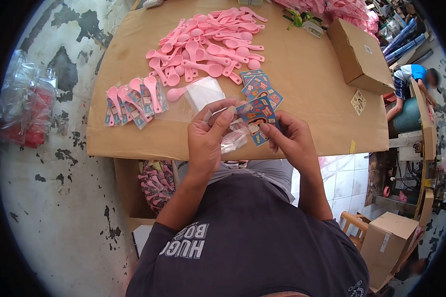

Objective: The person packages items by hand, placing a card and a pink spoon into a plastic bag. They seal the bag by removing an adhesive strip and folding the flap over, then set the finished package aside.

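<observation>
My left hand pinches a clear plastic bag above the table's near edge. Beside it, my right hand grips a blue printed card between thumb and fingers, and the card's left edge overlaps the bag in this view. Just beyond my hands lie a stack of clear bags and several more blue cards. One pink measuring spoon rests by the bag stack. Farther back is a large heap of pink spoons. At the left, bagged spoons with cards lie in an overlapping row.
A closed cardboard box stands at the table's right, near a small sticker sheet. Under the table, an open carton holds bagged pink items. Another person is at the far right. Plastic packs are at far left.
</observation>
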`<move>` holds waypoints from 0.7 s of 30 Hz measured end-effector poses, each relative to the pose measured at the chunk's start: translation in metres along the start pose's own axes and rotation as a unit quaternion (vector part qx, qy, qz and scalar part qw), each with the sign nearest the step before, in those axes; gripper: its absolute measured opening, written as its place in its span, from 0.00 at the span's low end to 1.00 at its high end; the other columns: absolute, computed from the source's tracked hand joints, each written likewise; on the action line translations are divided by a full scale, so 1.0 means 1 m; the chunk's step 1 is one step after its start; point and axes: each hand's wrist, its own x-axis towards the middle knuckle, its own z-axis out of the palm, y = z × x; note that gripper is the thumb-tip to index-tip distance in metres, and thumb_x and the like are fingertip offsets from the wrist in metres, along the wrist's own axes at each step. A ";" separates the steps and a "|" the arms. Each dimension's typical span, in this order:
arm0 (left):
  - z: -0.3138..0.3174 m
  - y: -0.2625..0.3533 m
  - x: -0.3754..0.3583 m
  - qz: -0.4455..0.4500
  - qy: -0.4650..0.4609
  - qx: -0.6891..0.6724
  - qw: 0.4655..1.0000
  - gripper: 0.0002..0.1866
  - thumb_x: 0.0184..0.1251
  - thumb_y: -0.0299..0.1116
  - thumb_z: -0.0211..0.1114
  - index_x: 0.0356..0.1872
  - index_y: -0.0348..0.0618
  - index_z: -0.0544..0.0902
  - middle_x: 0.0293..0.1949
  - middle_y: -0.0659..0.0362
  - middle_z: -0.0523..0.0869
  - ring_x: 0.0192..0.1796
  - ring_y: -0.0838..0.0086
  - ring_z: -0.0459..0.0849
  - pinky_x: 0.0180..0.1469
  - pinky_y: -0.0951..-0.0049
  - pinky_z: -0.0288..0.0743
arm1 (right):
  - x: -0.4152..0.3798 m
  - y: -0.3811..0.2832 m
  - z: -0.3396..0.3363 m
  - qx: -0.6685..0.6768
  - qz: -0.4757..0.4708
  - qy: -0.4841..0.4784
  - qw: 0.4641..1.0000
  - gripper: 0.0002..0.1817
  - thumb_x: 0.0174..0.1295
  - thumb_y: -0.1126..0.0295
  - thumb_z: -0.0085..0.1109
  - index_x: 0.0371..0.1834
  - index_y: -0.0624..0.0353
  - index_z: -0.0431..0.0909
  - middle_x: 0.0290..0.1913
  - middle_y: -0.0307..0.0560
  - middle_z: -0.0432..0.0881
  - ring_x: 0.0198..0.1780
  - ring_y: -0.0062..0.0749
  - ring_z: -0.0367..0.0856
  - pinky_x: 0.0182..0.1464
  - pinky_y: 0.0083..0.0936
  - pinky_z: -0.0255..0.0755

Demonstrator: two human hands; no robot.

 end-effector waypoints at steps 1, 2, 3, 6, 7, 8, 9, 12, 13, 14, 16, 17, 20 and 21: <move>0.001 0.000 0.001 0.002 -0.011 -0.009 1.000 0.16 0.78 0.28 0.64 0.61 0.30 0.79 0.56 0.43 0.88 0.55 0.67 0.90 0.54 0.67 0.88 | -0.001 0.000 -0.002 0.009 0.008 -0.010 1.000 0.11 0.73 0.66 0.68 0.51 0.62 0.85 0.29 0.30 0.80 0.27 0.11 0.75 0.29 0.15 0.69; 0.002 0.000 0.001 0.003 -0.023 -0.018 1.000 0.17 0.78 0.28 0.64 0.61 0.30 0.79 0.57 0.42 0.87 0.56 0.66 0.90 0.55 0.66 0.88 | -0.002 -0.001 -0.004 0.010 0.007 -0.007 1.000 0.11 0.73 0.66 0.68 0.51 0.62 0.85 0.29 0.30 0.80 0.27 0.11 0.75 0.29 0.15 0.69; 0.004 0.000 0.001 0.002 -0.025 -0.017 1.000 0.17 0.78 0.28 0.64 0.61 0.30 0.79 0.57 0.42 0.87 0.56 0.66 0.90 0.55 0.66 0.88 | -0.002 -0.001 -0.006 0.009 0.018 -0.027 0.999 0.12 0.73 0.66 0.68 0.51 0.62 0.85 0.29 0.30 0.80 0.27 0.10 0.75 0.29 0.15 0.70; 0.008 -0.001 0.000 -0.010 -0.023 -0.024 0.999 0.17 0.79 0.28 0.64 0.62 0.31 0.79 0.58 0.43 0.87 0.57 0.65 0.89 0.55 0.67 0.87 | -0.004 -0.004 -0.010 0.011 0.026 -0.035 0.999 0.13 0.73 0.65 0.68 0.52 0.63 0.85 0.29 0.30 0.80 0.27 0.10 0.75 0.29 0.14 0.70; 0.008 -0.002 0.000 -0.005 -0.023 -0.021 1.000 0.17 0.79 0.29 0.64 0.63 0.32 0.79 0.58 0.43 0.87 0.58 0.64 0.89 0.55 0.67 0.87 | -0.004 -0.005 -0.012 0.014 0.023 -0.026 0.999 0.13 0.73 0.65 0.68 0.52 0.63 0.85 0.29 0.30 0.80 0.27 0.09 0.75 0.29 0.13 0.70; 0.007 -0.003 0.000 0.001 -0.022 -0.018 1.000 0.18 0.79 0.30 0.63 0.63 0.32 0.79 0.59 0.43 0.87 0.59 0.64 0.89 0.56 0.68 0.86 | -0.004 -0.004 -0.014 0.014 0.023 -0.026 0.999 0.13 0.73 0.65 0.68 0.52 0.63 0.85 0.29 0.30 0.80 0.27 0.09 0.75 0.29 0.13 0.70; 0.007 -0.002 0.000 0.001 -0.022 -0.018 1.000 0.18 0.79 0.30 0.63 0.63 0.32 0.79 0.59 0.43 0.87 0.59 0.64 0.89 0.56 0.68 0.86 | -0.004 -0.004 -0.017 0.010 0.022 -0.019 1.000 0.13 0.73 0.65 0.68 0.52 0.64 0.84 0.29 0.30 0.80 0.27 0.09 0.75 0.29 0.13 0.71; 0.006 0.000 -0.001 -0.005 -0.021 -0.008 1.000 0.18 0.80 0.31 0.63 0.64 0.33 0.78 0.59 0.45 0.88 0.59 0.64 0.89 0.56 0.69 0.86 | -0.005 -0.008 -0.017 0.014 0.026 -0.022 0.999 0.14 0.73 0.65 0.68 0.52 0.64 0.84 0.30 0.30 0.81 0.27 0.09 0.75 0.29 0.13 0.71; 0.006 0.000 -0.001 -0.007 -0.013 -0.004 1.000 0.19 0.79 0.31 0.64 0.64 0.33 0.78 0.58 0.46 0.88 0.58 0.65 0.89 0.56 0.69 0.86 | -0.006 -0.009 -0.016 0.022 0.030 -0.031 0.999 0.13 0.73 0.65 0.68 0.51 0.64 0.84 0.30 0.30 0.81 0.27 0.09 0.75 0.29 0.13 0.70; 0.006 0.000 0.000 -0.009 -0.006 -0.001 1.000 0.19 0.79 0.31 0.64 0.65 0.33 0.78 0.57 0.47 0.88 0.58 0.66 0.89 0.56 0.69 0.86 | -0.006 -0.009 -0.015 0.021 0.031 -0.031 0.999 0.13 0.73 0.65 0.68 0.51 0.64 0.84 0.30 0.30 0.81 0.27 0.09 0.75 0.29 0.13 0.70; 0.003 -0.001 0.000 -0.008 -0.014 0.010 1.000 0.19 0.79 0.31 0.65 0.65 0.32 0.78 0.55 0.48 0.89 0.57 0.67 0.89 0.56 0.69 0.86 | -0.004 -0.009 -0.012 0.004 0.035 -0.031 0.999 0.13 0.73 0.64 0.69 0.51 0.64 0.84 0.30 0.30 0.81 0.27 0.10 0.75 0.29 0.13 0.70; 0.002 -0.002 0.000 -0.008 -0.023 0.021 0.999 0.20 0.79 0.31 0.65 0.65 0.32 0.78 0.54 0.49 0.89 0.56 0.68 0.89 0.56 0.68 0.86 | -0.004 -0.009 -0.011 0.003 0.035 -0.032 0.999 0.13 0.73 0.64 0.69 0.51 0.64 0.84 0.30 0.30 0.81 0.27 0.10 0.75 0.29 0.13 0.70; 0.003 -0.006 -0.001 -0.003 -0.019 0.006 1.000 0.20 0.78 0.32 0.68 0.62 0.30 0.79 0.50 0.49 0.91 0.49 0.73 0.91 0.54 0.73 0.86 | -0.001 -0.008 -0.007 0.000 0.028 -0.022 0.999 0.13 0.73 0.64 0.68 0.50 0.63 0.85 0.30 0.30 0.81 0.27 0.10 0.74 0.29 0.13 0.70; 0.003 -0.005 -0.001 -0.003 -0.018 0.005 1.000 0.20 0.78 0.32 0.68 0.62 0.30 0.79 0.50 0.49 0.91 0.49 0.73 0.91 0.54 0.73 0.86 | -0.001 -0.007 -0.006 0.003 0.025 -0.022 0.999 0.13 0.73 0.64 0.68 0.51 0.63 0.85 0.30 0.30 0.81 0.27 0.10 0.74 0.29 0.13 0.70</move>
